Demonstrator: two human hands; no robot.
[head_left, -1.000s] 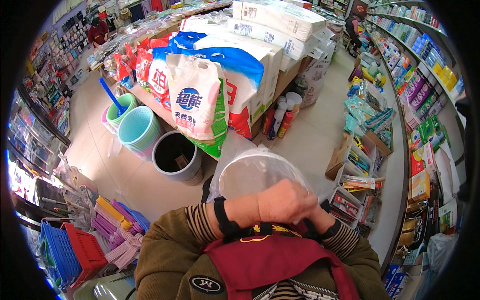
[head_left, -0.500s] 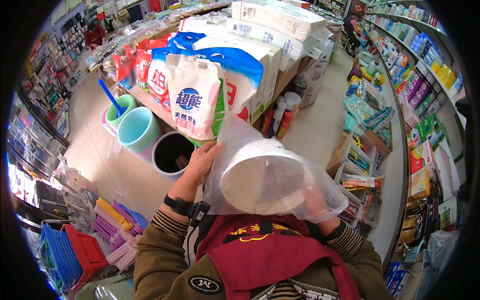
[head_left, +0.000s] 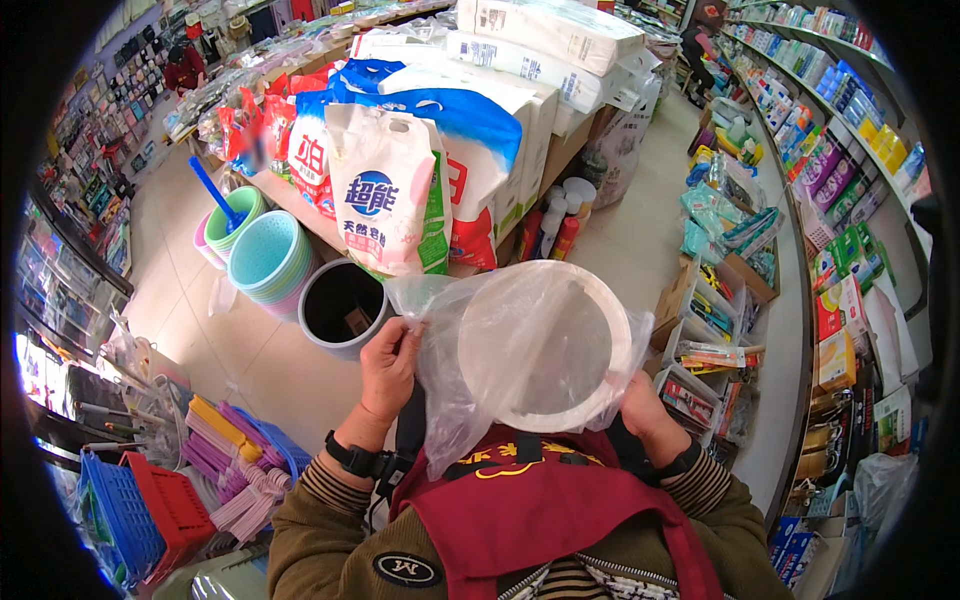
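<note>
imo w/ L hand [head_left: 388, 372] pinching the thin clear plastic bag [head_left: 440, 385] & R hand [head_left: 647, 408] seemingly gripping the rim of the white round plastic tub [head_left: 621, 340] held under the film, b/w both hands, pull gently & evenly so nothing tears.

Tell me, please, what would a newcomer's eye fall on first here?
Probably the round white-rimmed object at the centre, with clear plastic film draped across it, pinched by the left fingers. Beyond it, leftward, stands a large white pouch; farther left, a stack of bins, turquoise on top, on the floor.
</note>
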